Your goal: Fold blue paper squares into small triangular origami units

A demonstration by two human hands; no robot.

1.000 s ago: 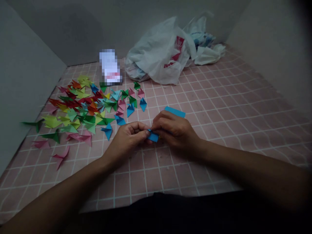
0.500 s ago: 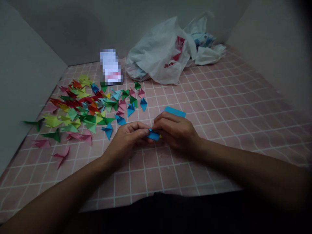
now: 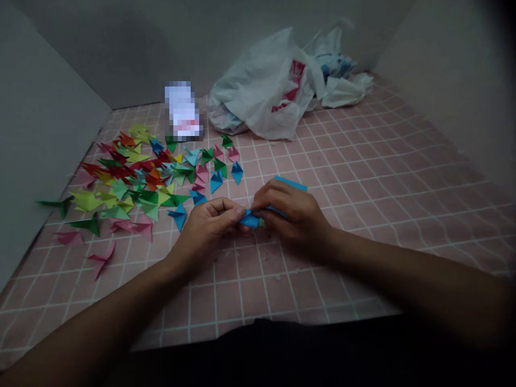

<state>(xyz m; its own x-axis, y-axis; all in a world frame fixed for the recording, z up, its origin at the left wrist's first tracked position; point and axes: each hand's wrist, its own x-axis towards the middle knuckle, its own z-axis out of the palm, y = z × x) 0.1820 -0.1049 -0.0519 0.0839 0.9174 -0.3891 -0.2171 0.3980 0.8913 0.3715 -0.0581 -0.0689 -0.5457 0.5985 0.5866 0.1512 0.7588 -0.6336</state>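
Observation:
A small folded piece of blue paper (image 3: 250, 219) is between my two hands, just above the pink gridded cloth. The thumb and fingers of my left hand (image 3: 215, 217) pinch its left side. My right hand (image 3: 290, 207) pinches the upper right of the same paper, its fingertips close to my left thumb. Part of the paper is covered by the fingers. Behind my right hand lies blue paper (image 3: 291, 183), partly hidden by the knuckles. Several small blue folded paper cranes (image 3: 177, 216) lie just left of my left hand.
A spread of many-coloured folded paper cranes (image 3: 147, 204) covers the left of the cloth (image 3: 363, 177). Behind them a phone with a blurred screen (image 3: 183, 110) leans upright. White plastic bags (image 3: 262, 80) stand along the back wall. Pale walls close in the left, back and right.
The blue paper has tilted and shifted slightly between my fingertips. My right hand has turned a little, covering more of the blue paper behind it. The rest stays in place.

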